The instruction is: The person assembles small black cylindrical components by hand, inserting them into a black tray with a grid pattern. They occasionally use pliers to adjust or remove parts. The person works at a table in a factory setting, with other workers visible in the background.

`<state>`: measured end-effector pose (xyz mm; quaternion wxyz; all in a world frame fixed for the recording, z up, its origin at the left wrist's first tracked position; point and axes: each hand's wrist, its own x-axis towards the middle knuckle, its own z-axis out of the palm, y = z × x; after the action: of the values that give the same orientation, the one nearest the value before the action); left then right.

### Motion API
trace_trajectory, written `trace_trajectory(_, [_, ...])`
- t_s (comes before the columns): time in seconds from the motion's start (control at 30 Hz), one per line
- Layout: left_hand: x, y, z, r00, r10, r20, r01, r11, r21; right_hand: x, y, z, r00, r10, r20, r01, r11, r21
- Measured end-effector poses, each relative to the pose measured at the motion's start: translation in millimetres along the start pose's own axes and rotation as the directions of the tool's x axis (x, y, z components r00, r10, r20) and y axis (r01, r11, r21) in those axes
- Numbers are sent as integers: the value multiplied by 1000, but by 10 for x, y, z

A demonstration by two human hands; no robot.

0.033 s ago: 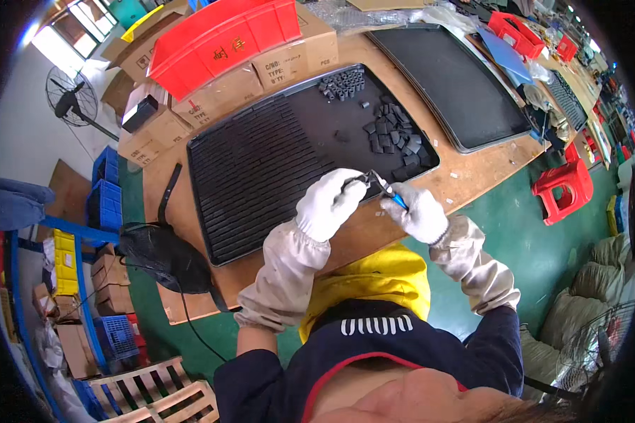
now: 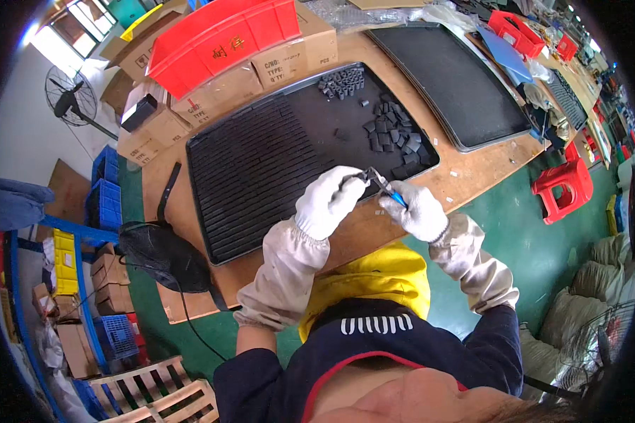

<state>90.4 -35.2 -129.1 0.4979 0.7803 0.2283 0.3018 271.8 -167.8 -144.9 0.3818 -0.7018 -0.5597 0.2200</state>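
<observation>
Black ribbed tray (image 2: 261, 162): on bench, loose black parts at its far-right end.
Left hand (image 2: 328, 201): over tray's near edge, fingers pinching small dark piece (image 2: 356, 176).
Right hand (image 2: 417, 210): beside tray, gripping blue-handled tweezers (image 2: 386, 189), tips angled left onto piece.

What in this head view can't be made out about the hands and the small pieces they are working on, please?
- The small dark part at the left hand: mostly wrapped by the glove, its shape unclear.
- The blue-handled tool in the right hand: its tip is too small to identify.
- The loose dark pieces on the black tray: too small to count or tell apart.
- The tray's filled rows: individual parts blur together.
</observation>
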Motion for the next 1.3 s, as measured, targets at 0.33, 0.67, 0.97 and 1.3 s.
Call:
trace_trajectory(0.33, [-28,-80,-74,997,-67,-29,33,765,-643,46,-13,-47,960,-227,-163,171,938,-300])
trace_trajectory(0.67, [-128,111,-56,985,17,-173,-53,977,-206,101,-425,-44,923,-367,-116,319,898,-303])
trace_trajectory(0.97, [-92,112,-121,960,228,-162,-201,965,167,68,-323,-27,955,-287,-76,253,922,-294])
trace_trajectory(1.3, [-83,81,-92,946,288,-152,-248,939,237,71,-280,11,914,-385,-129,299,853,-428])
